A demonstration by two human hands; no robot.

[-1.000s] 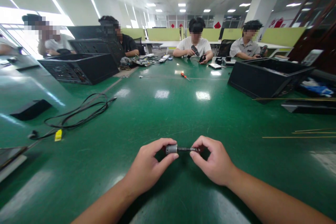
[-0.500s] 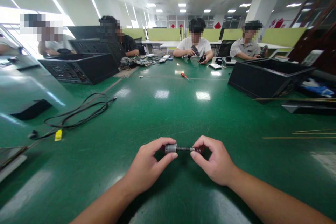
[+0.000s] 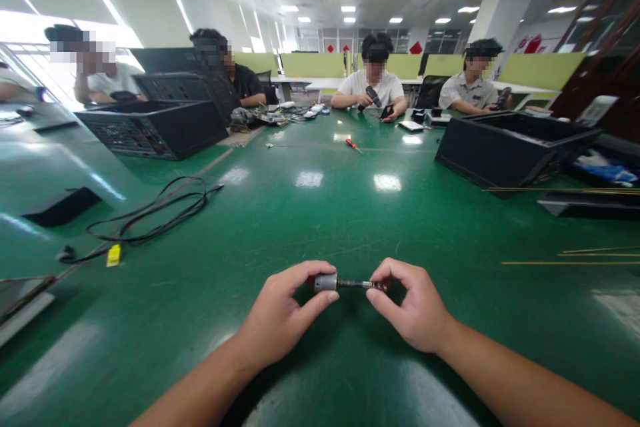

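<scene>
Low over the green table [image 3: 300, 227], my left hand [image 3: 285, 313] pinches a grey metal cylinder [image 3: 326, 282] between thumb and fingers. A thin dark shaft [image 3: 353, 283] runs from the cylinder to the right. At its other end is a dark reddish coil-like piece [image 3: 381, 285], which the thumb and forefinger of my right hand [image 3: 415, 307] pinch. The shaft lies level between the two hands. Fingertips partly cover both ends of the part.
A looped black cable [image 3: 155, 213] with a yellow tag [image 3: 114, 255] lies left. Black computer cases stand at left [image 3: 160, 130] and right [image 3: 515, 147]. A red screwdriver [image 3: 352, 144] lies farther back. Several people sit across, one holding a power drill [image 3: 373, 95].
My right hand has shifted very slightly to the right, and a little more of the coil-like piece shows. My left hand keeps its pinch on the cylinder.
</scene>
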